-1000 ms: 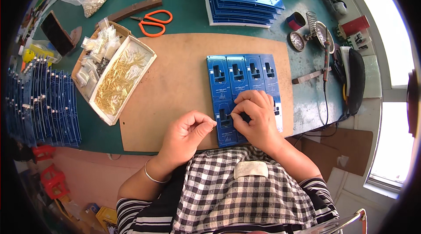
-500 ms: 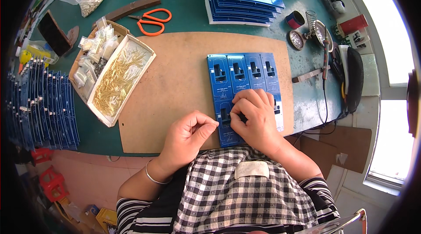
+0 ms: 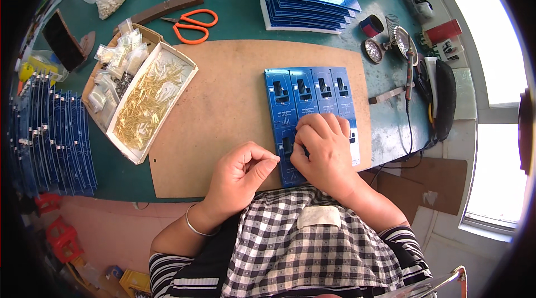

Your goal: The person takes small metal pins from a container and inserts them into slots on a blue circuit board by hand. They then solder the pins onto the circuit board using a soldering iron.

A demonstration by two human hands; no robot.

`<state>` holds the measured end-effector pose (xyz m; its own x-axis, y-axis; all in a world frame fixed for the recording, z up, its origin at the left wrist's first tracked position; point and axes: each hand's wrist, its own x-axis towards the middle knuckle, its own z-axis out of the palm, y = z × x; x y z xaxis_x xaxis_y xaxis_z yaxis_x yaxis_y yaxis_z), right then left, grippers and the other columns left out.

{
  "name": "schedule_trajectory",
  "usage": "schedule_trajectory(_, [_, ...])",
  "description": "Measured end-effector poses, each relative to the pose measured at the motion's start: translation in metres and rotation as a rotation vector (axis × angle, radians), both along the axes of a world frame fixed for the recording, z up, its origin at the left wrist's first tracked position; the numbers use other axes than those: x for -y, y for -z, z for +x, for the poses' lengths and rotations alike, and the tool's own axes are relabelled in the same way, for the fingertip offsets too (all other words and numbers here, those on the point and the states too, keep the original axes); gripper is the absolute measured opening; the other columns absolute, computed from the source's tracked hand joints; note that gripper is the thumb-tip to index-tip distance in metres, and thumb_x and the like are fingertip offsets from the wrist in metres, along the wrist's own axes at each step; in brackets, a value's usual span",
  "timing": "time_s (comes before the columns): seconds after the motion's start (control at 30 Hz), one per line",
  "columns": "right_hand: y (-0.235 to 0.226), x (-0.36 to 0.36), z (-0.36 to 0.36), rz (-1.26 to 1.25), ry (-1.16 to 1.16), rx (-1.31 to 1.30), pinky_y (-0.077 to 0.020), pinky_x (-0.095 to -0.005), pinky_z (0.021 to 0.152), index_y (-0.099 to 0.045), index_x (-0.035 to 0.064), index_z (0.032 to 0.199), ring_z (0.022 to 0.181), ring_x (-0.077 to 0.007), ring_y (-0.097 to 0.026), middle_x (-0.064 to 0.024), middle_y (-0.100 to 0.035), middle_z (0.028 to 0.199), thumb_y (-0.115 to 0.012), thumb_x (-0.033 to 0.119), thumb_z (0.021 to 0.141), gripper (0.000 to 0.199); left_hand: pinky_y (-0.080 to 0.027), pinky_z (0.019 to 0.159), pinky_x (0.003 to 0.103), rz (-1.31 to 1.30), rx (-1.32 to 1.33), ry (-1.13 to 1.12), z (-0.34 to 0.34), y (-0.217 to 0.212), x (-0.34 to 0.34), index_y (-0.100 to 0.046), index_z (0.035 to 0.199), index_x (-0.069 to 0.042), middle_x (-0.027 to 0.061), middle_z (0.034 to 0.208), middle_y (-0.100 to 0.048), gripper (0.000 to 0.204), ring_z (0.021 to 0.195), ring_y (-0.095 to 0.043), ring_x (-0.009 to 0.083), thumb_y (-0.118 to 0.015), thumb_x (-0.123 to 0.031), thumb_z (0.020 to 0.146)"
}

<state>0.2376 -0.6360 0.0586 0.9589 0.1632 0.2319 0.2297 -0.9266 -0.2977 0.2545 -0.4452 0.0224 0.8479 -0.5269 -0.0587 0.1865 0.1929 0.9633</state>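
A blue circuit board panel (image 3: 283,109), divided into several units with dark cutouts, lies on the brown board (image 3: 223,86) in front of me. My right hand (image 3: 322,150) rests over its lower half, fingers curled and pressed together; whatever they hold is hidden. At the panel's lower left edge, my left hand (image 3: 243,172) pinches thumb against forefinger. A thin dark sliver shows by its fingers, too small to name. Further left, a white cardboard box (image 3: 181,83) holds many thin gold-coloured pins (image 3: 146,109).
Small plastic bags (image 3: 125,55) of parts sit beside the pin box. Orange-handled scissors (image 3: 192,25) lie behind it. Blue boards stand in a row (image 3: 56,136) at left; others form a stack (image 3: 304,5) at the back. A soldering iron (image 3: 410,74) is at right.
The view has shifted slightly. Both hands keep nearly the same place and pose at the panel, and the thin sliver by the left fingers now shows more clearly.
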Motion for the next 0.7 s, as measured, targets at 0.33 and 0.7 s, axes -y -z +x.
schedule_trajectory(0.33, [-0.004, 0.013, -0.024, -0.34, -0.129, 0.085, -0.0345, -0.0469, 0.094, -0.066, 0.0129, 0.108, 0.099, -0.0193, -0.054, 0.0, -0.06, 0.116, -0.074, 0.033, 0.072, 0.041, -0.035, 0.054, 0.017, -0.09, -0.145, -0.001, 0.002, -0.002, -0.004, -0.063, 0.094, -0.001, -0.0008, 0.081, -0.058, 0.018, 0.061, -0.044, 0.0011, -0.059, -0.019, 0.097])
schedule_trajectory(0.7, [-0.006, 0.01, -0.033, -0.314, -0.153, -0.029, -0.0333, -0.0498, 0.099, -0.064, 0.0096, 0.12, 0.11, -0.0244, -0.053, -0.0053, -0.055, 0.133, -0.07, 0.049, 0.073, 0.062, -0.03, 0.048, 0.019, -0.118, -0.213, 0.029, 0.002, -0.001, -0.007, -0.054, 0.095, -0.003, -0.0031, 0.061, -0.043, 0.026, 0.052, -0.037, 0.003, -0.047, -0.027, 0.103])
